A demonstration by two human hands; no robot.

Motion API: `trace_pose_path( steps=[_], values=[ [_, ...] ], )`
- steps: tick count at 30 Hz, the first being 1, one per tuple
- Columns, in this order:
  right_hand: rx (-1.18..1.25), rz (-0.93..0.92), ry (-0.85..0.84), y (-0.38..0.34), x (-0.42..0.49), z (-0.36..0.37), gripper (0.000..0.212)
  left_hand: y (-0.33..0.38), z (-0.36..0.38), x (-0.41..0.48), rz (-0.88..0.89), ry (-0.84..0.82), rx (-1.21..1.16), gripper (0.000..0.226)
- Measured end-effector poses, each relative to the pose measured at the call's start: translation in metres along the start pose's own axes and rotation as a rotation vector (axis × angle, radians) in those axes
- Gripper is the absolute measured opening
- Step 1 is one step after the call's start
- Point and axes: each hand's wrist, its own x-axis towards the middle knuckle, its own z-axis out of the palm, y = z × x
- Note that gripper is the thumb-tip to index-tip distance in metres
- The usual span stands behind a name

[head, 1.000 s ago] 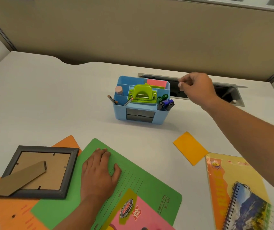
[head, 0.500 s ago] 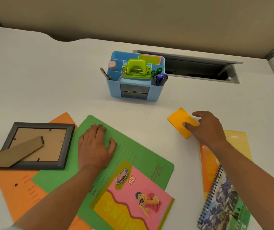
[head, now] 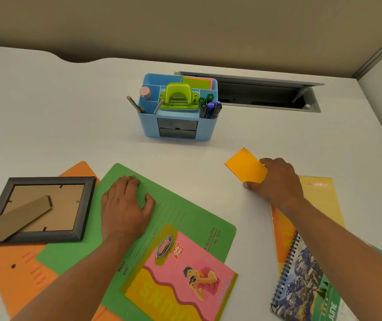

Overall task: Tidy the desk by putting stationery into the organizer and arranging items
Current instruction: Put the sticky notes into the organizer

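A blue desk organizer stands mid-desk with a green hole punch, markers, pencils and coloured note pads in its compartments. To its front right an orange sticky note pad lies on the white desk. My right hand covers the pad's right corner and pinches it between the thumb at its near edge and the fingers at its far edge. My left hand rests flat on a green folder, fingers straight.
A grey picture frame lies face down on an orange folder at the left. A pink exercise book lies on the green folder. A yellow book and spiral calendar sit at right. An open cable hatch is behind the organizer.
My right hand came down from beside the organizer to the orange pad and closed its thumb and fingers on it. The left hand stayed on the green folder.
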Motion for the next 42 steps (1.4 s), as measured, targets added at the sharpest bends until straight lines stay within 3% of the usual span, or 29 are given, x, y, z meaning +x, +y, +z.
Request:
trace_pose_path(
  steps=[5, 13, 18, 27, 35, 42],
  values=[
    [0.2, -0.035, 0.079, -0.005, -0.006, 0.003, 0.073, 0.0, 0.0, 0.001, -0.001, -0.01, 0.001, 0.044],
    [0.412, -0.029, 0.15, -0.004, -0.01, 0.002, 0.029, 0.0, 0.0, 0.001, 0.0, -0.008, 0.004, 0.044],
    [0.448, -0.072, 0.233, -0.004, -0.009, -0.005, 0.013, -0.001, -0.001, 0.001, 0.0, -0.011, 0.006, 0.045],
    [0.58, -0.158, 0.415, -0.008, -0.006, -0.027, 0.019, 0.001, 0.0, 0.0, -0.003, -0.011, 0.004, 0.046],
    [0.46, -0.381, 0.599, -0.022, 0.021, -0.079, 0.02, 0.001, -0.002, -0.002, -0.004, -0.039, 0.015, 0.047],
    [0.346, -0.636, 0.727, -0.076, 0.067, -0.136, 0.024, 0.003, -0.005, 0.001, -0.012, -0.043, 0.014, 0.049]
  ],
)
